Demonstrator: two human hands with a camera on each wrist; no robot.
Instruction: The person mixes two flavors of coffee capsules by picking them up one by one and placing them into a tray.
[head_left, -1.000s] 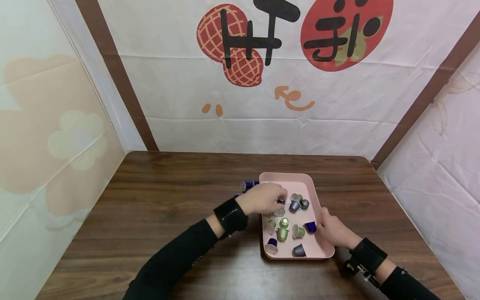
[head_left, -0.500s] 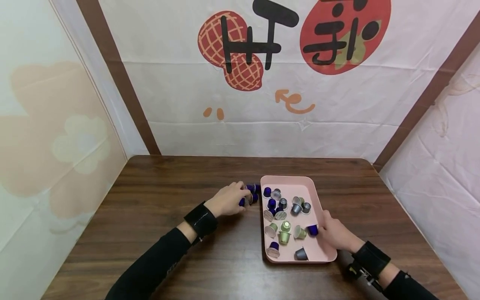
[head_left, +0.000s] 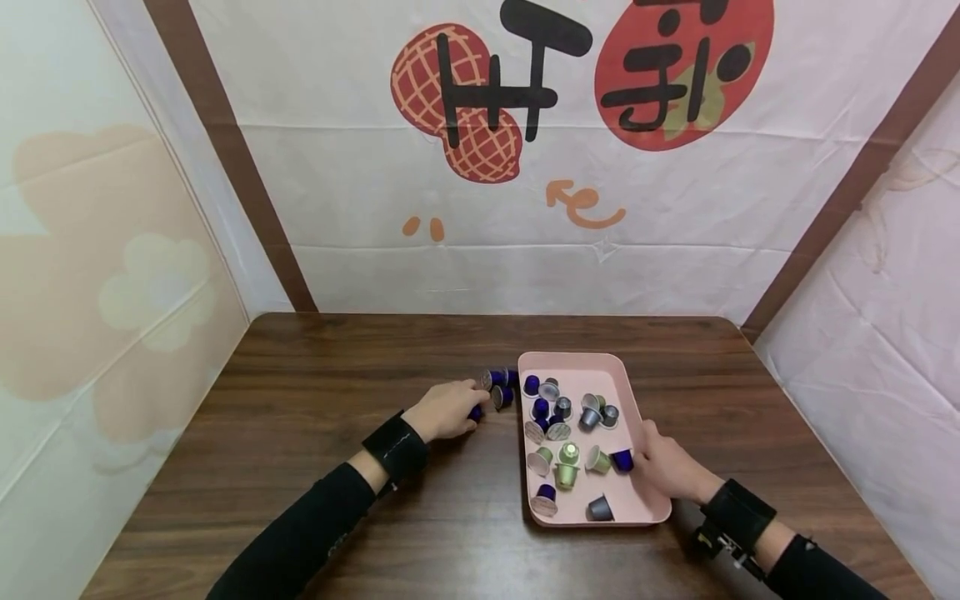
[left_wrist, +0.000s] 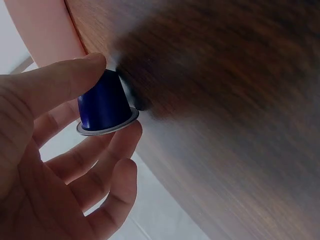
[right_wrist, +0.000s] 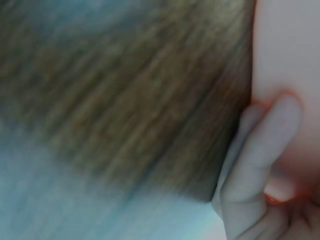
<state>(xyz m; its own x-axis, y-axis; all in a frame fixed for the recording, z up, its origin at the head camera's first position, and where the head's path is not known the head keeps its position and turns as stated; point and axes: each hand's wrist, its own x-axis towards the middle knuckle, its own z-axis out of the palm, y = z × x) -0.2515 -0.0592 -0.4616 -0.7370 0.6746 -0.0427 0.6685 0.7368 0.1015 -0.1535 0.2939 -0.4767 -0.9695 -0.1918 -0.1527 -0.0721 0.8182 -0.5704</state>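
Observation:
My left hand (head_left: pixel 446 410) is just left of the pink tray (head_left: pixel 630 392), over the table. It pinches a blue coffee capsule (left_wrist: pixel 105 105); in the left wrist view my thumb lies at its narrow end, its rimmed end turned down toward the fingers. Several more blue capsules (head_left: pixel 502 397) lie on the table between this hand and the tray's left side. My right hand (head_left: pixel 670 463) grips the tray's right rim, one finger (right_wrist: pixel 287 120) overlapping the pink wall in the right wrist view. Close to it inside the tray lies a dark blue capsule (head_left: pixel 622 461).
Inside the tray are several scattered capsules: green ones such as the upright green capsule (head_left: pixel 566 475), a grey capsule (head_left: pixel 600 508) near the front, and blue ones along the left. The brown wooden table (head_left: pixel 360 350) ends at a printed cloth backdrop (head_left: pixel 345 200).
A second ago my left hand was over the tray's left half. It has moved left, out to the loose capsules, and draws back slightly with a blue one. My right hand stays put.

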